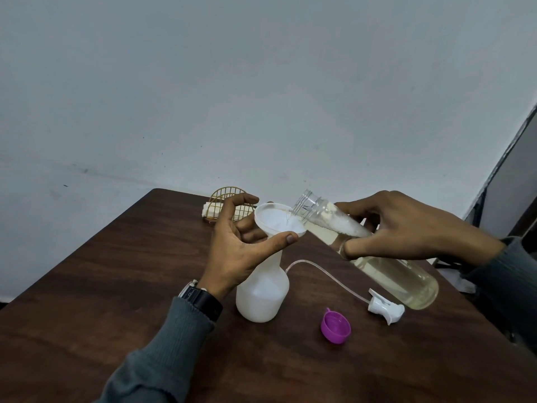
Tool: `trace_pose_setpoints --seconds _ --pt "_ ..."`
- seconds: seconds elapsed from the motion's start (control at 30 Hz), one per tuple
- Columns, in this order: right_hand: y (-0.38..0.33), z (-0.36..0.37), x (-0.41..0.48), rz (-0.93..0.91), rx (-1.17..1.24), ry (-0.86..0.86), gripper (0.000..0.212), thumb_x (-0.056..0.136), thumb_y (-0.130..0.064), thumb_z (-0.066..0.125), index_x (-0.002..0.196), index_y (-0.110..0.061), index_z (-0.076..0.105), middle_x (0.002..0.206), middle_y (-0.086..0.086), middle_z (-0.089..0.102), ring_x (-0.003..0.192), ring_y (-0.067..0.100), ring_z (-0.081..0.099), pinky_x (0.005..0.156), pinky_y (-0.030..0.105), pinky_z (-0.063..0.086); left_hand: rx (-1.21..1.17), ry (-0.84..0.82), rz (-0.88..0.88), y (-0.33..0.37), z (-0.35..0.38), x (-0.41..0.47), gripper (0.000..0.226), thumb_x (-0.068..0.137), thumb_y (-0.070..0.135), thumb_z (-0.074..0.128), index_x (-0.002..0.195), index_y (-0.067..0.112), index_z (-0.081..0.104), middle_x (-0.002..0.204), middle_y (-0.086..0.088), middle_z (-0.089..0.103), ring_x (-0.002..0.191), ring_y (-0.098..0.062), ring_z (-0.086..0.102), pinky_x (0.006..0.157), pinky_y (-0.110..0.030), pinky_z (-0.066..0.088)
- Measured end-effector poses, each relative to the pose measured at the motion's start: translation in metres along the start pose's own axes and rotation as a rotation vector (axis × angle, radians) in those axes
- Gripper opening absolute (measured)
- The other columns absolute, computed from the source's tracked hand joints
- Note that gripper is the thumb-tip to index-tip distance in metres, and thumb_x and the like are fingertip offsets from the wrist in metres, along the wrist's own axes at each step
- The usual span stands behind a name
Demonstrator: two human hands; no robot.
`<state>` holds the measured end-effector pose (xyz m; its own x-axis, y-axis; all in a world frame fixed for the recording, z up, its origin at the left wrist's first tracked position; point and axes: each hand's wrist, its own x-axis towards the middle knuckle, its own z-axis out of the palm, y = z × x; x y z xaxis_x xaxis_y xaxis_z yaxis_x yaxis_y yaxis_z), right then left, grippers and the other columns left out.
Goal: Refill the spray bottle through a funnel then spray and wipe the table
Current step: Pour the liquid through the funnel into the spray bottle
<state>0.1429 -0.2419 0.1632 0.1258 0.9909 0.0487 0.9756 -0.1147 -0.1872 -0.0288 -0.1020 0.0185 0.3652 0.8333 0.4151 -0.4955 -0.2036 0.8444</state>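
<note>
**Clear bottle tipped over the funnel seated in the spray bottle**

Head view. The white spray bottle (263, 295) stands upright near the middle of the dark wooden table (116, 286), its top off. A white funnel (276, 225) sits in its neck. The left hand (235, 251) steadies the funnel: the thumb lies against the near rim, the middle fingers curl round the cone below it, and the index finger arches over the far side. A black watch (200, 298) and a grey sleeve (162, 353) cover that wrist.

The right hand (406, 228) grips a clear bottle (386, 266) about its middle, thumb below and fingers wrapped over the top. This bottle is tilted, base low to the right and open mouth just above the funnel's right rim. Pale yellowish liquid fills its lower part, and a thin thread of it seems to leave the lip.

On the table right of the spray bottle lies the white spray head (386, 308), its dip tube (319, 269) curving back behind the spray bottle. A purple cap (335, 327) lies open side up, in front, between the two. At the far edge stands a gold wire holder (220, 196) with white napkins (210, 212), partly hidden by the left hand.
</note>
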Motion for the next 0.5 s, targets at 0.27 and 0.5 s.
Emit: trace_pose_setpoints --seconds 0.27,0.5 --pt "-0.0016 -0.0007 -0.0003 0.0 -0.023 -0.01 0.033 0.075 -0.045 0.076 0.107 -0.039 0.073 0.089 -0.01 0.077 0.076 0.015 0.066 0.078 0.046 0.058 0.004 0.009 0.003 -0.0017 -0.0018 -0.0002 0.088 0.056 0.013 0.094 0.13 0.014 0.046 0.114 -0.009 0.08 0.097 -0.028 0.08 0.077 -0.034 0.063" --pt "-0.0008 -0.0037 0.0005 0.001 -0.021 -0.009 0.03 0.075 -0.045 0.078 0.105 -0.039 0.072 0.086 -0.011 0.075 0.075 0.012 0.066 0.079 0.045 0.057 -0.003 0.017 -0.003 0.0015 0.0019 -0.0003 0.086 0.055 0.012 0.093 0.128 0.013 0.047 0.11 -0.008 0.081 0.087 -0.019 0.08 0.064 -0.023 0.058"
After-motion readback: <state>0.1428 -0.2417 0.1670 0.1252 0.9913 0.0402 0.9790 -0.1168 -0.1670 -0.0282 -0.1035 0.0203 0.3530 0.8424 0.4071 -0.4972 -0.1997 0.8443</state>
